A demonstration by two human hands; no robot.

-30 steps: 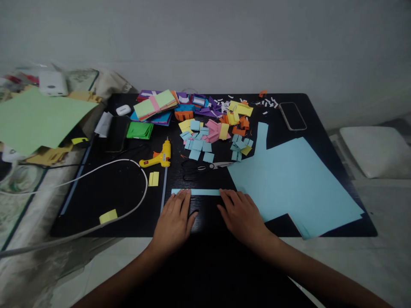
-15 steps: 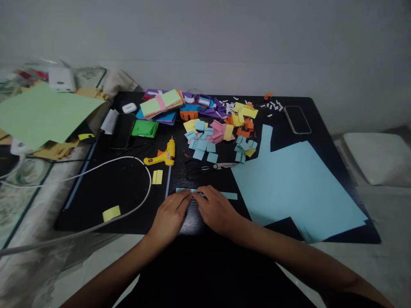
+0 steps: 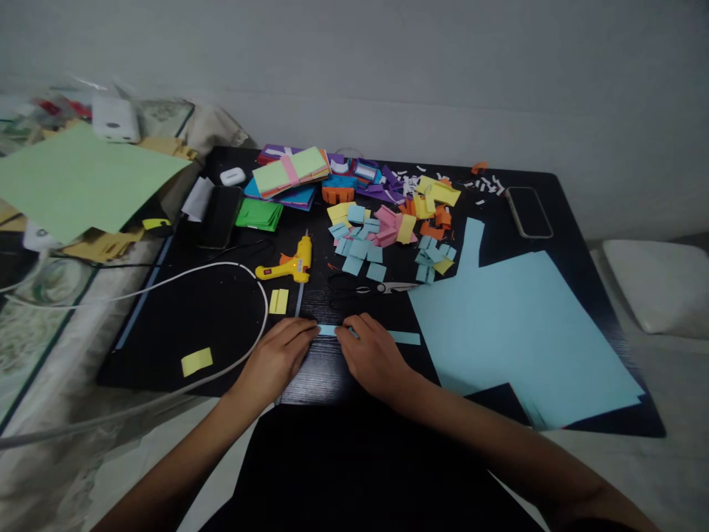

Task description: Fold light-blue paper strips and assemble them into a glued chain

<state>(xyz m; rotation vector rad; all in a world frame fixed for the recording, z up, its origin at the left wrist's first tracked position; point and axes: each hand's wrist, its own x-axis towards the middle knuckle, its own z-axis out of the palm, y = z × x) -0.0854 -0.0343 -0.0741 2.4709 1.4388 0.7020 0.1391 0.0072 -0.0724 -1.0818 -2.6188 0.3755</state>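
Note:
A narrow light-blue paper strip (image 3: 327, 330) lies across the near part of the black table. My left hand (image 3: 281, 353) has its fingers closed together on the strip's left end. A short way to the right, my right hand (image 3: 372, 355) presses and pinches the same strip near its middle. Between the two hands a bit of the strip shows, and its right end sticks out past my right hand. Fingertips partly hide where each hand grips. Just beyond lie scissors (image 3: 382, 288) with dark handles, a yellow glue gun (image 3: 296, 262) and a folded yellow paper piece (image 3: 278, 301).
Large light-blue sheets (image 3: 515, 325) cover the table's right side. Behind the scissors are heaped small blue paper pieces (image 3: 357, 251) among pink, yellow and orange ones. A white cable (image 3: 260, 295) loops on the left. Phones (image 3: 529, 212) lie at both far sides.
My left hand has slid left along the strip, widening the gap between my hands and baring more strip. The view has shifted slightly; my right hand stays on the strip.

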